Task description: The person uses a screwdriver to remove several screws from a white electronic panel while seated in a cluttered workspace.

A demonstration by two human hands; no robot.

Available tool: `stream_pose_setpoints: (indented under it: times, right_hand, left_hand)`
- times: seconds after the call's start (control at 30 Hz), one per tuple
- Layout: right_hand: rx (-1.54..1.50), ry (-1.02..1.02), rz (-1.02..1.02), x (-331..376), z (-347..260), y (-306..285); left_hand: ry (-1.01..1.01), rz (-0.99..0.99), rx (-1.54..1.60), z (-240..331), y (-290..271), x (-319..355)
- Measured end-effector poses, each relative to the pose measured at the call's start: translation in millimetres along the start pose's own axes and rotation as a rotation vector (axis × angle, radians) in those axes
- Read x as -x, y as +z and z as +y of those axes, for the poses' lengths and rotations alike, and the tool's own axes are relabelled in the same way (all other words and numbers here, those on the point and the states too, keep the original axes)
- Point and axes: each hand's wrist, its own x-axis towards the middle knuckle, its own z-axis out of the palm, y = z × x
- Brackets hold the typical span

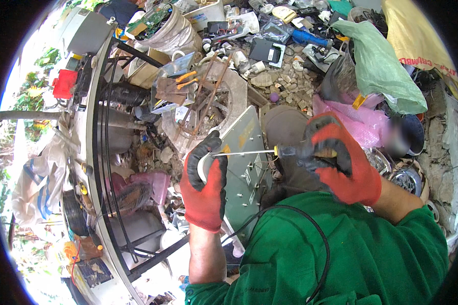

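Observation:
My right hand (343, 162), in a red and black work glove, is closed around the dark handle of a screwdriver (247, 152). The thin metal shaft points left, and its tip reaches my left hand (206, 188), gloved the same way. Between that hand's thumb and fingers is a curved white piece (204, 168), mostly hidden by the glove; its kind does not show. Behind the shaft, a grey-green flat panel (247, 178) with small fittings stands tilted by my knees. The tip's exact contact with the white piece cannot be made out.
Left stands a metal frame (97, 168) with dark bars. Ahead is a concrete block (234, 96) holding scrap and orange-handled pliers (187, 80). Electronic scrap and a bucket (170, 35) lie beyond. A green sack (387, 66) and pink bubble wrap (353, 122) are at right.

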Motion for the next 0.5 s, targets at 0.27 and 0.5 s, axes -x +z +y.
stream_pose_setpoints:
  times: [0.27,0.5]
  right_hand:
    - [-0.131,0.487,-0.122,-12.5,-19.0,-7.1]
    - [0.099,0.041,0.016,-5.5,1.3,5.9]
  left_hand:
    - [0.027,0.048,0.059,-12.0,-2.9,-2.4]
    - [0.019,0.053,-0.002,-11.6,-5.2,-1.9]
